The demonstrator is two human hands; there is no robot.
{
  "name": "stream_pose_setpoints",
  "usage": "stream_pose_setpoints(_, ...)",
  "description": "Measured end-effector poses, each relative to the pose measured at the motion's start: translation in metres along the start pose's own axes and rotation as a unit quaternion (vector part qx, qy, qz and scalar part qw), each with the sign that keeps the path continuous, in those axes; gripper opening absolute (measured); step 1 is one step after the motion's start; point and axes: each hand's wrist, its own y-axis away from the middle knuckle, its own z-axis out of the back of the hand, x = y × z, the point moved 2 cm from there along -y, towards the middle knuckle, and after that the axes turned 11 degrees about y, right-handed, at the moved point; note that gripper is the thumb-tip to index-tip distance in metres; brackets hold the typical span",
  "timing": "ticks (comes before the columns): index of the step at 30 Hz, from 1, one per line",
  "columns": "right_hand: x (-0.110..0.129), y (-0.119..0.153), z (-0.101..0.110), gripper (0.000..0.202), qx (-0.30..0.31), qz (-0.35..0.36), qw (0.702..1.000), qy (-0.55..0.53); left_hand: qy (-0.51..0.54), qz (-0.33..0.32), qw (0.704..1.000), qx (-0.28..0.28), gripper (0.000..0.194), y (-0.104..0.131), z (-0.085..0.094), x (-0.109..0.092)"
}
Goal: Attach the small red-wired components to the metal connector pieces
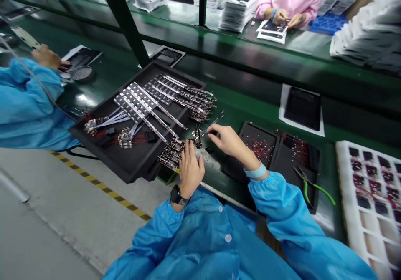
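Observation:
My left hand (190, 167), with a dark watch at the wrist, lies with its fingers stretched out over a bunch of small strip-shaped circuit parts (171, 152) at the bench edge. My right hand (228, 141) is closed in a pinch just to the right; a dark speck shows at its fingertips, too small to name. Between the hands lie loose thin parts with metal ends (197, 134) and a small black block (209, 150). Left of them, a black tray (125, 165) holds sheets of flat strips (138, 102) and bundled connector cables (125, 138).
Black trays (274, 155) with red-wired parts stand to the right, with green-handled pliers (308, 186) on one. Further right is a white compartment tray (343, 180). A framed panel (303, 109) lies behind. One co-worker's hand (46, 58) is at left; another person works across the bench.

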Motion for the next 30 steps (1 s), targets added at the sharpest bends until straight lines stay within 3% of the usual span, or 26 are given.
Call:
stream_pose_setpoints(5, 0.005, 0.000, 0.002, 0.009, 0.002, 0.020, 0.996, -0.082, -0.005, -0.002, 1.000, 0.001, 0.062, 0.000, 0.003, -0.003)
stream_pose_setpoints(10, 0.016, -0.003, 0.017, 0.008, 0.006, 0.032, 0.986, -0.164, -0.027, 0.003, 0.999, 0.018, 0.060, -0.001, 0.004, -0.004)
stream_pose_setpoints(16, 0.002, 0.002, 0.060, 0.017, -0.009, 0.009, 0.978, -0.210, -0.033, -0.003, 0.999, 0.023, 0.056, -0.001, 0.003, -0.004)
stream_pose_setpoints(20, -0.027, 0.014, 0.118, 0.030, -0.022, -0.053, 0.978, -0.200, -0.019, -0.012, 1.000, 0.011, 0.054, -0.001, 0.002, -0.002)
stream_pose_setpoints(24, -0.073, 0.018, 0.176, 0.035, -0.051, -0.120, 0.980, -0.151, -0.008, -0.010, 1.000, 0.010, 0.052, 0.000, -0.001, 0.000)
stream_pose_setpoints(27, -0.118, 0.013, 0.205, 0.032, -0.070, -0.169, 0.977, -0.113, -0.003, -0.014, 1.000, 0.004, 0.050, 0.001, -0.001, 0.000)
stream_pose_setpoints(30, -0.163, 0.007, 0.219, 0.024, -0.083, -0.236, 0.966, -0.073, -0.001, -0.024, 1.000, 0.001, 0.048, 0.003, -0.002, 0.001)
